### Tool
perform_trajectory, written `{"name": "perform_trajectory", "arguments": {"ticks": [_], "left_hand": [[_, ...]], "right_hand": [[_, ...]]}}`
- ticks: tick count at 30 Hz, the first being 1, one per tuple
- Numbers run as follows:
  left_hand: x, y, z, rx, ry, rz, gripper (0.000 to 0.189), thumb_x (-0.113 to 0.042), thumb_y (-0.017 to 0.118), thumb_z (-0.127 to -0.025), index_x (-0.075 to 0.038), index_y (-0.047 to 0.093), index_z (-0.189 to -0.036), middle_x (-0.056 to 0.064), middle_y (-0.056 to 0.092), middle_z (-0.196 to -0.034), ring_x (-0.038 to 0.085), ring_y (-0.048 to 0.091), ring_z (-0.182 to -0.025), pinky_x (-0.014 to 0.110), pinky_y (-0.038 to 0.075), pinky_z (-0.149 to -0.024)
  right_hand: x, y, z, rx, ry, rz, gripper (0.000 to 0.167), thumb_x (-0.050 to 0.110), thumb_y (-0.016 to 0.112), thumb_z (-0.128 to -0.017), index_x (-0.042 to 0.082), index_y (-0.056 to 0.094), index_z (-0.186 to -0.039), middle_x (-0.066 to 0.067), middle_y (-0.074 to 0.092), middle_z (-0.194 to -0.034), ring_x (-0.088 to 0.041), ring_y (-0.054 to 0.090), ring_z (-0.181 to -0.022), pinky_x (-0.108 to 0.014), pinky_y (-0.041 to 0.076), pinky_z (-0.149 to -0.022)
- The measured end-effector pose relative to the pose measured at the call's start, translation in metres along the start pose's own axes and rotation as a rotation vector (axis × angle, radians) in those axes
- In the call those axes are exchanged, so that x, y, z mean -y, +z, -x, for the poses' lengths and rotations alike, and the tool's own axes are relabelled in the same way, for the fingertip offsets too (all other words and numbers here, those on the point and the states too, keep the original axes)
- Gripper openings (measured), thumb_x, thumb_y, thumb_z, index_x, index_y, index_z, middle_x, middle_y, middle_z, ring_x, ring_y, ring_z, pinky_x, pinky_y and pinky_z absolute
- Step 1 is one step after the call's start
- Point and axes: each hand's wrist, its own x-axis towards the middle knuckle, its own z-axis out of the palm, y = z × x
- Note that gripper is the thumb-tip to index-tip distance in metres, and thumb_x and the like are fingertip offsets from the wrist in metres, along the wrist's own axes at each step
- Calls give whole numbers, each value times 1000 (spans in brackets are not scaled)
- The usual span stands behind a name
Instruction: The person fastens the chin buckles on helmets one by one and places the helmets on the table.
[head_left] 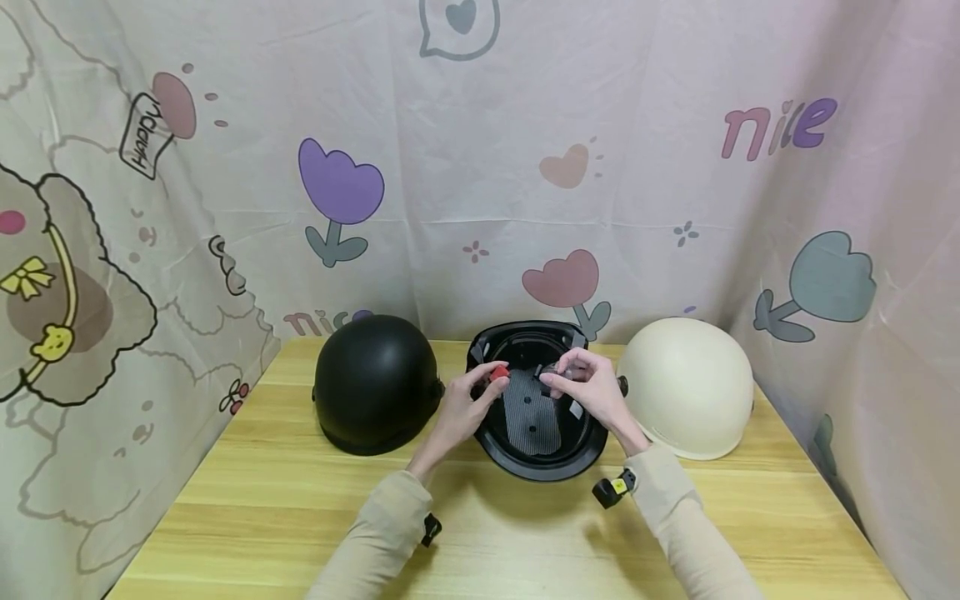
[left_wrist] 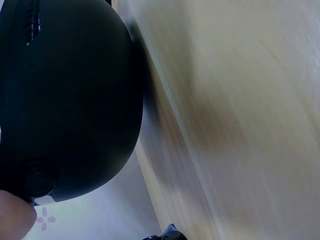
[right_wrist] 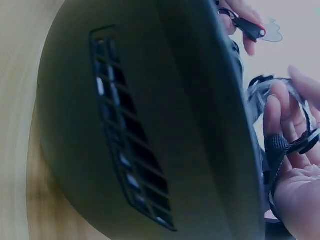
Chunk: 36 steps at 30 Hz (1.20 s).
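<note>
An upturned black helmet (head_left: 542, 472) lies on the table with its padded inside facing up. Over its left side my left hand (head_left: 463, 408) pinches a red and black buckle (head_left: 499, 372) between thumb and fingers. My right hand (head_left: 596, 390), over the right side of the opening, holds the black chin strap (right_wrist: 276, 147); a loop of it crosses the fingers in the right wrist view. Buckle and strap are apart. The left wrist view shows mostly the helmet's outer shell (left_wrist: 75, 100), with a bit of my left hand (left_wrist: 15, 217) at the lower left corner.
To the left stands a black helmet (head_left: 377, 387), dome up, close to my left wrist. A cream helmet (head_left: 688, 387) sits dome up on the right, beside my right forearm. A printed curtain (head_left: 480, 192) hangs behind the wooden table (head_left: 285, 517).
</note>
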Motion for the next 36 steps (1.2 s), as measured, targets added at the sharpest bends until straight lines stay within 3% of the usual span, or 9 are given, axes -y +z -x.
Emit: {"name": "perform_trajectory", "arguments": {"ticks": [3,9,12,15,18,27,31,36], "left_hand": [[-1,1,0,-3,-4,-13,33,-24,69,-96,-7,70,-124,6,62,-80,11,52,-73,19,41,-64],[-2,2,1,-5,13,-34,32,-22,70,-95,-9,70,-124,6,63,-81,11,52,-73,19,41,-65],[-2,2,2,1,9,-35,32,-22,70,-95,-10,70,-125,6,62,-81,11,51,-73,19,41,-65],[-2,3,2,-1,4,-34,33,-23,70,-95,-10,70,-125,5,60,-80,11,51,-73,19,39,-65],[-2,2,2,-5,5,-30,34,-24,70,-95,-9,70,-125,5,60,-80,11,51,-72,19,38,-64],[0,2,2,-10,6,-28,32,-22,70,-95,-9,70,-124,5,62,-80,10,51,-72,19,39,-65],[0,2,2,-10,9,-37,31,-23,70,-95,-9,71,-123,5,62,-79,10,51,-72,19,39,-65],[-1,2,3,-7,3,-35,31,-23,70,-95,-10,70,-124,5,61,-79,10,50,-72,19,38,-64]], "right_hand": [[1,0,0,7,5,8,19,0,74,-88,-9,60,-95,9,70,-79,-20,72,-62,-27,60,-63],[1,-3,-1,24,59,21,38,6,72,-92,-9,61,-125,6,73,-89,-12,74,-66,-24,60,-70],[1,-5,-1,43,85,32,42,7,71,-93,-7,60,-131,-12,77,-99,-19,77,-74,-23,60,-75],[0,-5,-1,74,96,32,44,5,70,-94,-7,58,-135,-34,70,-110,-23,78,-81,-23,61,-77],[0,-4,-1,112,95,25,47,3,65,-96,-11,52,-139,-40,64,-115,-22,78,-84,-25,61,-79],[-1,-7,-2,198,94,92,50,5,52,-104,-10,37,-149,-38,66,-105,-3,73,-83,-13,54,-84],[2,-10,-3,257,71,98,50,1,46,-105,-10,31,-152,-38,64,-100,-10,74,-84,-21,56,-79],[3,-11,-4,290,82,104,41,-3,43,-105,-11,44,-145,-38,56,-116,-16,75,-87,-28,60,-83]]}}
